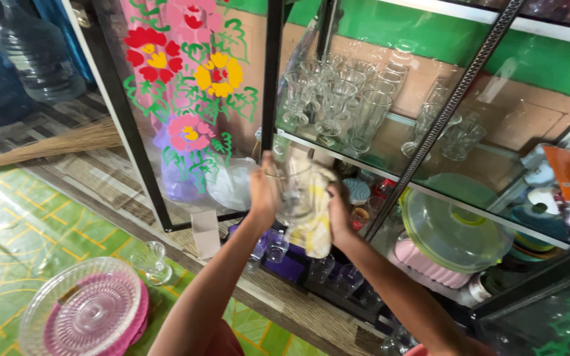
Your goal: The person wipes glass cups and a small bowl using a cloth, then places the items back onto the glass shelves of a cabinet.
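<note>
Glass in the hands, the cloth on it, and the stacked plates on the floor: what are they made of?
Glass, held by the left hand: clear glass by the look, see-through with bright glints. Cloth under the right hand: soft woven fabric, pale yellow-white, matte, crumpled in folds. Stacked plates: clear over pink, glossy with a pressed pattern; glass or clear plastic, cannot tell.

A home's crockery corner: just beyond the fingers, a glass-fronted cabinet [430, 105] stacked with tumblers [364, 112] and plates [453, 231]; off to their left, painted flowers [186, 72], a broom [47, 145], water jugs [28, 53].
</note>
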